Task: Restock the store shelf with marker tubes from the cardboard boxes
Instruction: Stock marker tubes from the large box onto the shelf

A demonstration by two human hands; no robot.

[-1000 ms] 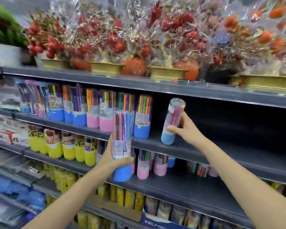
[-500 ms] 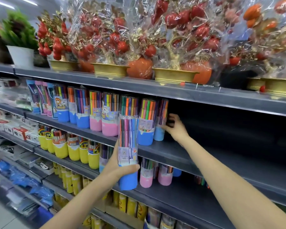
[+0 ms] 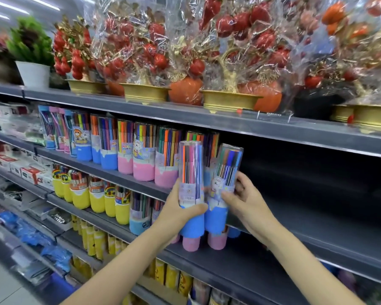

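Left hand (image 3: 180,211) and right hand (image 3: 243,199) each grip a marker tube (image 3: 190,186).

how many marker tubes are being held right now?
2: one blue-based tube in the left hand, another tube in the right hand, side by side before the shelf.

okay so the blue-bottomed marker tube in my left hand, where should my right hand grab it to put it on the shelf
Grip the clear upper half of the marker tube, coming from its right side. The left hand already wraps the label and blue base, while the top is bare, upright and straight-sided. The right hand must first release its own tube.
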